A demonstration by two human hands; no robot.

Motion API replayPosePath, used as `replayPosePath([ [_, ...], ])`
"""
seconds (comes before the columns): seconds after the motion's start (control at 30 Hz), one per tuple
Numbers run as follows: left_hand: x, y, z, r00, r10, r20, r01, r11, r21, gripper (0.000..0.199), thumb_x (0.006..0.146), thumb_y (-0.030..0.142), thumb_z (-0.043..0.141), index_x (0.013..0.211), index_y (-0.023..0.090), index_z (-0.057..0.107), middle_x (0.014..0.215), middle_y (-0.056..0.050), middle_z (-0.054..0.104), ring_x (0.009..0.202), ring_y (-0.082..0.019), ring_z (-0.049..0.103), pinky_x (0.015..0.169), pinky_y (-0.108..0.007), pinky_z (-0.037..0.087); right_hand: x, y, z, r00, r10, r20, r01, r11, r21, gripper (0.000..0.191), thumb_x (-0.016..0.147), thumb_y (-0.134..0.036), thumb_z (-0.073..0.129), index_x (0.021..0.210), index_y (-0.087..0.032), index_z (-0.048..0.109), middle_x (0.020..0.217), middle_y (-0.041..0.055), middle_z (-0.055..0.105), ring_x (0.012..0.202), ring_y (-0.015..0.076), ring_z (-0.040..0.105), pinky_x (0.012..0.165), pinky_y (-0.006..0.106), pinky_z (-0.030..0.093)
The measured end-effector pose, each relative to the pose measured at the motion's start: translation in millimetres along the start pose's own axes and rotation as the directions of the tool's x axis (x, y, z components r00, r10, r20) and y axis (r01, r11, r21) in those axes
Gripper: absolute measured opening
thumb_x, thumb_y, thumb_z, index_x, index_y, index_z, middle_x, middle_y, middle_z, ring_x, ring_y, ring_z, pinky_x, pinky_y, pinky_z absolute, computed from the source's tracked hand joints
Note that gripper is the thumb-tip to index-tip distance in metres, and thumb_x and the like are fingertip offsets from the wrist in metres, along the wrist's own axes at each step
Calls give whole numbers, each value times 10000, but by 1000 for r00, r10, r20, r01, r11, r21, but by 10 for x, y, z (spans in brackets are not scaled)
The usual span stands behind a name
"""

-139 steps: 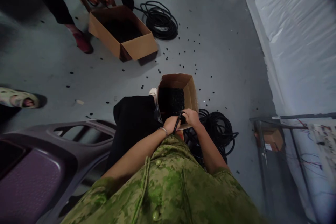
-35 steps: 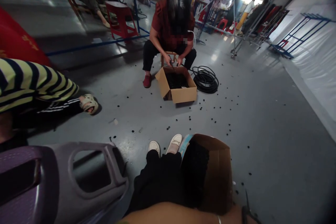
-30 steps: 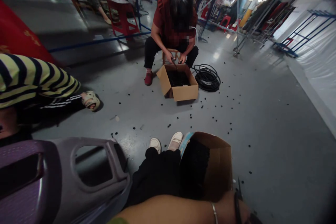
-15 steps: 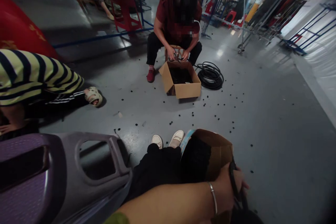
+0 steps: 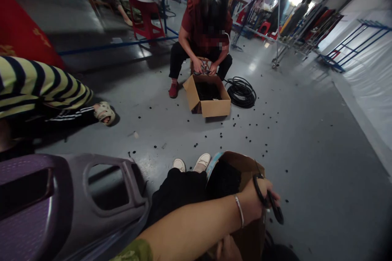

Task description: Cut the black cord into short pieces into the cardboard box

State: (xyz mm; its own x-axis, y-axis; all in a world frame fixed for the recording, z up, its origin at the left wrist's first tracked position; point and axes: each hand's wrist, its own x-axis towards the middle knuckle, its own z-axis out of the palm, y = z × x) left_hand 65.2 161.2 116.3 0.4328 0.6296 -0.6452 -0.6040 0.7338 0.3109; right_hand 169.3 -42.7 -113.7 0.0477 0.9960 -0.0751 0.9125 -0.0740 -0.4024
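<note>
Roughly far-to-near runs the long axis of the black scissors, tip pointing far and slightly left, at the near carton's right side. The left hand curls around the handles; the right hand, nearer and partly hidden, shows bent fingers, its grip unclear.

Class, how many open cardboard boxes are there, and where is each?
2. The far box stands before the seated co-worker; the near box is beside the wearer's dark trousers, partly covered by the left hand. Others may be hidden.
</note>
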Motion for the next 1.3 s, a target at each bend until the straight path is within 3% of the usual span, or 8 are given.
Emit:
replayPosePath([
  [0.1,-51,71,-10,993,-48,-105,50,999,17,233,762,163,595,979,84,630,624,-51,654,467,-133,574,490,-223,346,77,9,56,1000,2,25,-2,1000,-2,292,896,-378,688,1177,-299,676,1223,64,642,1048,246,654,724,309,576],
  [0.2,-105,105,-24,991,-42,-126,46,999,28,232,763,163,608,980,84,630,662,-65,671,483,-130,580,496,-221,351,150,45,123,998,-10,54,10,1000,7,291,802,-479,611,1079,-453,695,848,47,668,849,366,701,527,396,578],
  [0.27,-107,100,-37,992,-32,-122,36,999,33,245,752,162,621,984,86,633,693,-76,686,497,-130,585,503,-222,362,177,77,158,997,-21,72,20,1000,15,341,691,-477,557,999,-514,698,720,67,620,754,426,695,421,423,525],
  [0.47,-7,30,-43,992,-32,-122,37,999,38,262,738,183,645,985,98,632,739,-82,707,533,-137,613,510,-217,372,156,145,231,993,-33,113,32,999,14,422,563,-414,534,934,-482,724,744,83,615,746,421,691,408,394,476],
  [0.83,-3,-6,-22,991,-44,-126,46,999,12,177,735,177,656,886,92,623,693,-76,676,513,-128,587,493,-215,354,55,96,265,997,-7,77,11,998,-57,397,643,-372,502,968,-459,713,826,72,652,824,385,704,472,367,504],
  [1.1,-20,11,-30,991,-67,-114,66,998,-7,221,711,175,662,910,91,617,678,-66,663,496,-130,588,477,-208,354,96,147,221,996,-67,51,71,994,-83,355,658,-349,544,954,-414,730,768,63,648,731,340,700,524,366,514],
  [1.3,-58,50,-72,995,-20,-93,20,1000,-3,234,720,167,630,945,107,605,665,-44,649,504,-128,591,493,-208,368,104,141,193,994,-96,55,101,989,-106,336,709,-357,534,978,-414,727,757,61,655,729,339,697,537,376,512],
])
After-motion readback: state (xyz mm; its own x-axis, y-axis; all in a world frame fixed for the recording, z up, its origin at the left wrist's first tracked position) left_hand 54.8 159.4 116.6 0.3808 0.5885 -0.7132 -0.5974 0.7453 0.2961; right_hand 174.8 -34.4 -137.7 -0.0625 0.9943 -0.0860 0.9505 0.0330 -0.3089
